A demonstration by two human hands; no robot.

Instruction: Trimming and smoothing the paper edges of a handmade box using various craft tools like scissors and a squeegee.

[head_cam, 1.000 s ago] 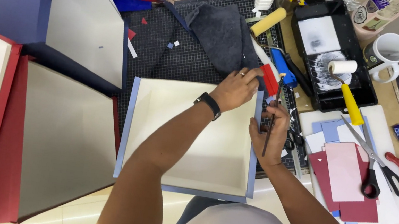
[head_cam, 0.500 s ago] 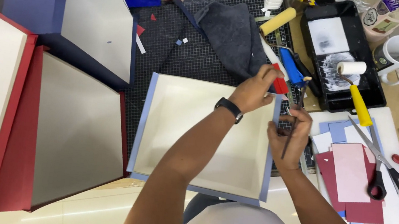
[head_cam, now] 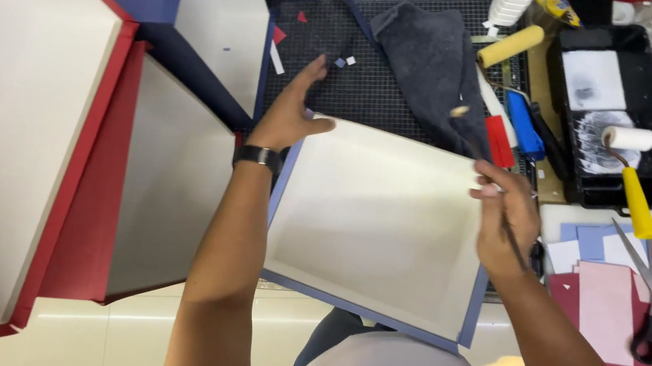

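Left hand [head_cam: 289, 110] moved to blue tray [head_cam: 380, 224]'s corner.

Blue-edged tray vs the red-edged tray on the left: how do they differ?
The blue-edged tray has blue walls; the red-edged tray has red ones. The blue-edged tray lies between both hands, the left hand at its far left corner and the right hand, which holds a thin brush, at its right wall; the red-edged tray lies untouched. Both open upward with cream lining.
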